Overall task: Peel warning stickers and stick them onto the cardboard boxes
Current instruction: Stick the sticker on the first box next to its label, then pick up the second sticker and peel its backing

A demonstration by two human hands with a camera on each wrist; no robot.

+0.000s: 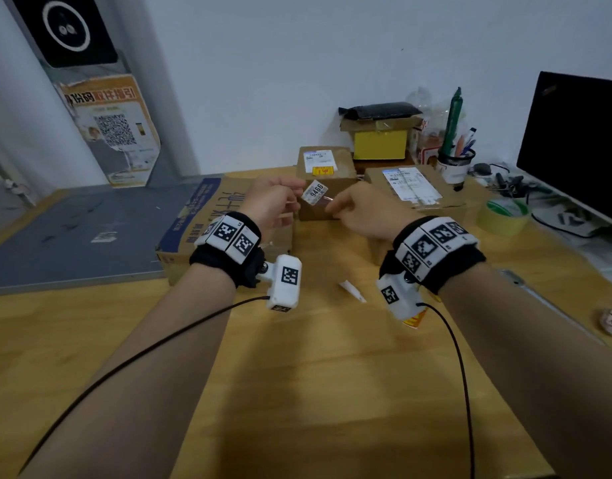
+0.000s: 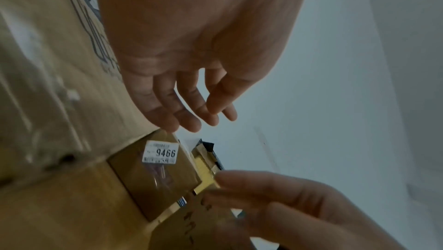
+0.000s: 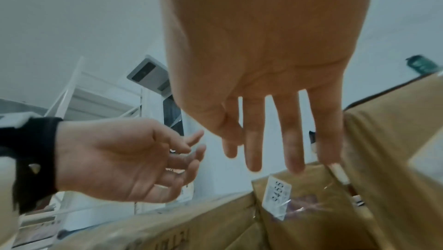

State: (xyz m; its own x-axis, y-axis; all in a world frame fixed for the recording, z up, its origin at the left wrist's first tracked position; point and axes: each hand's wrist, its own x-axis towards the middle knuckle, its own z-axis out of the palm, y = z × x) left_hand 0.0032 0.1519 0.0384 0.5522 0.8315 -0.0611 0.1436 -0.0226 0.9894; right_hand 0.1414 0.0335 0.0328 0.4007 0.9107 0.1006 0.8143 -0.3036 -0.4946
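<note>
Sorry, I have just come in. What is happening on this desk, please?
A person holds both hands up before a small cardboard box on the wooden table. The left hand and right hand flank the white "9466" label on its front, fingers relaxed; neither plainly holds a sticker. A yellow warning sticker is already on the box top.

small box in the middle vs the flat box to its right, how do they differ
The small box is tall and cube-like; the flat box is low and wider.
The small box has a yellow sticker on top; the flat box shows none.
The small box has a 9466 label on its front; none shows on the flat box.
Both are brown cardboard, stand on the wooden table, and have a white shipping label on top.
</note>
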